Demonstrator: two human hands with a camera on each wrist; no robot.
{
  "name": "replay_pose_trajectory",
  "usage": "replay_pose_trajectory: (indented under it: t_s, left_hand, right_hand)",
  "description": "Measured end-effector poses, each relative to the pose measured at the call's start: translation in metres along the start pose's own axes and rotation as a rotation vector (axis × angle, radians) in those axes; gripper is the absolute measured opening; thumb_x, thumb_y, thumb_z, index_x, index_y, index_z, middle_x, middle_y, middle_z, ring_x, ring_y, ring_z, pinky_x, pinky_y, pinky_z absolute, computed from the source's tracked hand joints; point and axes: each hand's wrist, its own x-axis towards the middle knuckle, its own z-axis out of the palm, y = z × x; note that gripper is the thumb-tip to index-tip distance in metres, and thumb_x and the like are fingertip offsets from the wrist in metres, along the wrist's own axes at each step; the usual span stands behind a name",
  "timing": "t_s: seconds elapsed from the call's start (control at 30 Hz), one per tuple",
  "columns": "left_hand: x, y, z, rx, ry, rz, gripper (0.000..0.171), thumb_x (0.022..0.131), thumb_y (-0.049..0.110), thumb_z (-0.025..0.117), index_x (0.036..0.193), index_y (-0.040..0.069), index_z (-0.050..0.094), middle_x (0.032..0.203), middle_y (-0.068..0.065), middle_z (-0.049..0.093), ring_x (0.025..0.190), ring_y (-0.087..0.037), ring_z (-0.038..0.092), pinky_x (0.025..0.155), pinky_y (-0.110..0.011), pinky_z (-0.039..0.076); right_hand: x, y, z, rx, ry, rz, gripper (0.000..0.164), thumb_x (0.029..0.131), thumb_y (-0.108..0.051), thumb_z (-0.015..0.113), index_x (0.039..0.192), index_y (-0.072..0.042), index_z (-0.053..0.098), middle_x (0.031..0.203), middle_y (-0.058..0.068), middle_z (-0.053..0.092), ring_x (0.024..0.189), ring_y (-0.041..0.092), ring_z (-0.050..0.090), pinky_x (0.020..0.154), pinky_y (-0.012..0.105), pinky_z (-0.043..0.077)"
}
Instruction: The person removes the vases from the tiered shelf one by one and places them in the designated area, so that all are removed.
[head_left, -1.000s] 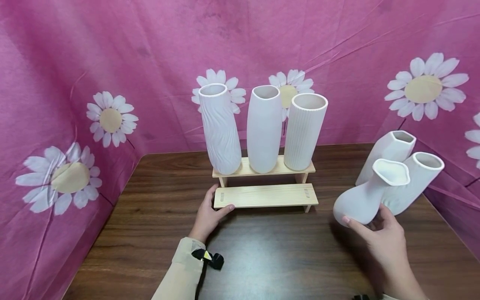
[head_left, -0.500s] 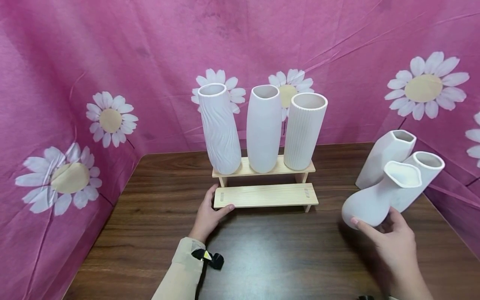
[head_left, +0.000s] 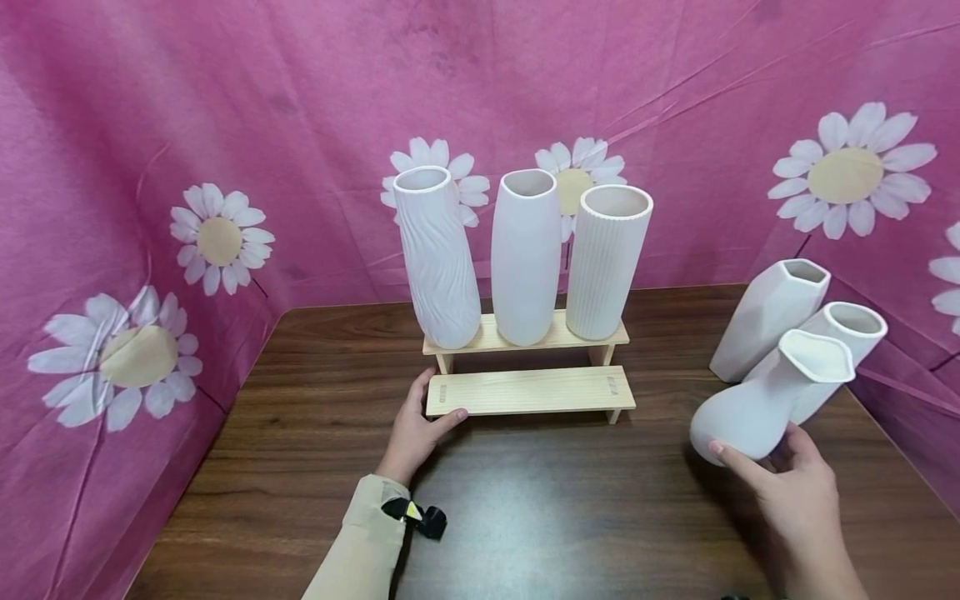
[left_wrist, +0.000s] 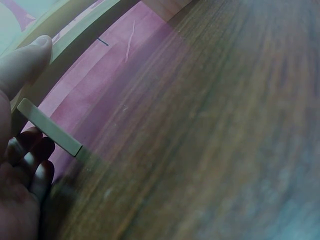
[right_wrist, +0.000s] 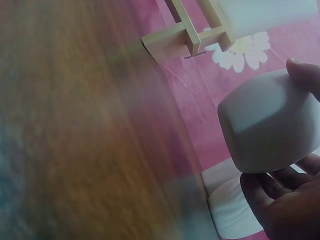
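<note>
My right hand (head_left: 801,493) grips a white vase (head_left: 742,417) with a round belly, narrow neck and flared wavy rim. The vase tilts to the right, and in the right wrist view its base hangs clear above the table. At the left end of a two-step wooden stand (head_left: 528,393), my left hand (head_left: 415,435) holds the lower step, thumb at its front edge. On the upper step stand three white vases: a wavy-grooved one (head_left: 441,267), a smooth one (head_left: 527,258) and a finely ribbed one (head_left: 607,267).
Two more white vases stand at the table's right: an angular one (head_left: 765,321) and, partly hidden behind the held vase, a round-mouthed one (head_left: 855,333). A pink cloth (head_left: 330,108) printed with daisies hangs behind the brown wooden table (head_left: 300,450).
My right hand has carried the narrow-necked vase a little rightward and toward me, so it covers more of the round-mouthed vase. My left hand stays on the stand.
</note>
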Motion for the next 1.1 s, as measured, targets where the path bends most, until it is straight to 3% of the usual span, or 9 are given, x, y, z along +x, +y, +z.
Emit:
replay_pose_trajectory:
  t_s: [0.13,0.4,0.8,1.1]
  left_hand:
    - [-0.001,0.001,0.000,0.008,0.004,0.002,0.092,0.081,0.019,0.087,0.154,0.004,0.033,0.151,-0.016,0.046,0.135,-0.030,0.046,0.115,-0.049,0.031]
    - [0.000,0.002,0.000,-0.011,0.003,-0.010,0.095,0.079,0.019,0.088,0.155,0.006,0.032,0.150,-0.014,0.047,0.132,-0.028,0.049,0.114,-0.046,0.033]
    - [0.000,0.001,0.000,-0.011,-0.004,-0.012,0.094,0.079,0.018,0.087,0.155,0.006,0.033,0.152,-0.014,0.046,0.135,-0.028,0.046,0.115,-0.045,0.030]
    - [0.000,0.001,0.000,-0.009,-0.002,-0.016,0.093,0.080,0.018,0.087,0.155,0.007,0.033,0.151,-0.014,0.046,0.134,-0.028,0.046,0.115,-0.046,0.030]
  right_hand:
    - [0.001,0.002,-0.001,0.104,0.008,0.012,0.074,0.076,-0.004,0.088,0.140,-0.009,0.051,0.099,-0.024,0.061,0.094,-0.007,0.057,0.075,0.004,0.043]
    - [0.006,0.006,-0.006,0.184,0.030,0.027,0.062,0.073,0.001,0.088,0.121,-0.022,0.056,0.096,-0.022,0.065,0.090,-0.007,0.059,0.073,0.004,0.044]
    - [0.013,0.015,-0.008,0.187,0.058,0.037,0.061,0.072,0.002,0.088,0.117,-0.022,0.055,0.092,-0.022,0.064,0.086,-0.007,0.060,0.072,0.004,0.045]
    - [0.018,0.024,-0.009,0.163,0.053,0.032,0.069,0.073,0.001,0.088,0.130,-0.012,0.052,0.096,-0.022,0.061,0.091,-0.007,0.057,0.075,0.003,0.044]
